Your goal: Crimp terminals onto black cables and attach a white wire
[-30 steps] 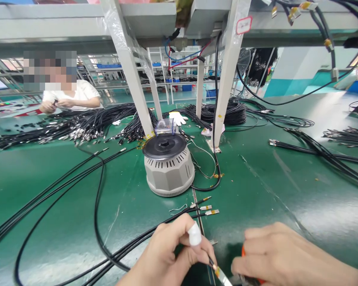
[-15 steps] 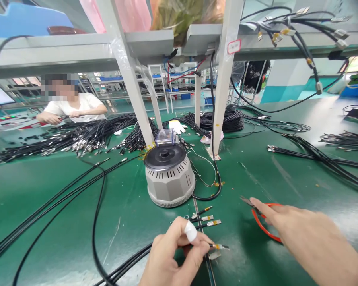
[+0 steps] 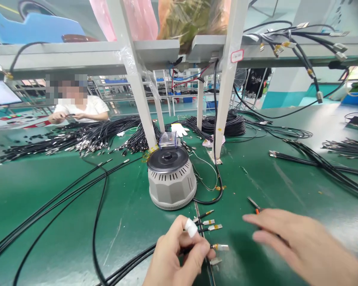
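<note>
left hand (image 3: pixel 179 254) pinches a cable end (image 3: pixel 222 247); right hand (image 3: pixel 298 238) partly hides scissors (image 3: pixel 253 203).

A black cable (image 3: pixel 213 247) points its silvery, amber-banded connector (image 3: pixel 222 247) right, left of half-hidden orange-handled scissors (image 3: pixel 253 203).

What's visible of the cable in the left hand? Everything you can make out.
The cable looks thin, round and black-jacketed, with a band of amber tape next to a flat, silvery, metal-looking connector at its end. The left hand pinches it between thumb and fingers just behind the connector, which sticks out rightward over the green table. The hand hides what lies behind the grip, so its run further back can't be traced. Whether the connector touches the table is unclear.
</note>
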`<state>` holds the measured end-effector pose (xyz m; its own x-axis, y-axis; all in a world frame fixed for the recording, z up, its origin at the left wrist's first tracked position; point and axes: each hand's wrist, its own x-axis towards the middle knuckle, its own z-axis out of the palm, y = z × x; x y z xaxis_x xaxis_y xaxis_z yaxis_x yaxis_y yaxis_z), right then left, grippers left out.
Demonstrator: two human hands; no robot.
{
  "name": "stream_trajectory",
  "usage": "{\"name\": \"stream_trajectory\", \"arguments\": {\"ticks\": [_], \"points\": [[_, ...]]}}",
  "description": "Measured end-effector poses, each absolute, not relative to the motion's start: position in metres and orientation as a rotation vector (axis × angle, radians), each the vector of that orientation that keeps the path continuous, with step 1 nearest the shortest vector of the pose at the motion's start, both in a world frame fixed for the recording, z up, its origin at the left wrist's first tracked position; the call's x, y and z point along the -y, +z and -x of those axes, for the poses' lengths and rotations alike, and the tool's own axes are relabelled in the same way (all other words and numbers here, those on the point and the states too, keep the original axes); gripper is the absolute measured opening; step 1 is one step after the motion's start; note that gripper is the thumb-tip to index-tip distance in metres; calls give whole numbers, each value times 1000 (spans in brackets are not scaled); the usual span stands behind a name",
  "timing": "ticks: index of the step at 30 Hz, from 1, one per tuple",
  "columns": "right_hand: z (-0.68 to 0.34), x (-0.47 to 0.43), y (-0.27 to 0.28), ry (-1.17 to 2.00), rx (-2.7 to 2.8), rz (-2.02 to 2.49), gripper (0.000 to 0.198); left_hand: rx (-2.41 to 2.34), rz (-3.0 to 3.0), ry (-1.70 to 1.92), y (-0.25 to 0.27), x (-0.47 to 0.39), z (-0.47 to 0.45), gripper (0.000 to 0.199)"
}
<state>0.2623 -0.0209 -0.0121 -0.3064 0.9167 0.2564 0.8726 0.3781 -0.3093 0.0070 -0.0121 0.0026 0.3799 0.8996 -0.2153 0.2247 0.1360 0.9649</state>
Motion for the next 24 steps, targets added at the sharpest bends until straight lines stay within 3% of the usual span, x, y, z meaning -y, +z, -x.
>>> {"name": "stream_trajectory", "arguments": {"ticks": [3, 7, 10, 14, 18, 21, 24], "points": [[-221, 36, -10, 852, 1968, 1384, 27, -1095, -1373, 668, -3, 12, -7, 26], [-190, 39, -23, 1250, 1521, 1402, 18, -1060, -1376, 739, -9, 11, -5, 19], [-185, 36, -28, 1150, 1438, 1406, 17, -1088, -1451, 819, -11, 10, -4, 10], [-183, 29, -18, 719, 1493, 1449, 30, -1110, -1552, 870, -11, 12, -7, 3], [-179, 26, -7, 479, 1568, 1455, 40, -1140, -1613, 888, -5, 14, -12, 14], [-179, 29, -9, 427, 1621, 1441, 37, -1180, -1646, 885, 2, 14, -15, 21], [-185, 36, -18, 470, 1728, 1377, 23, -1207, -1614, 812, 4, 13, -15, 17]]}}
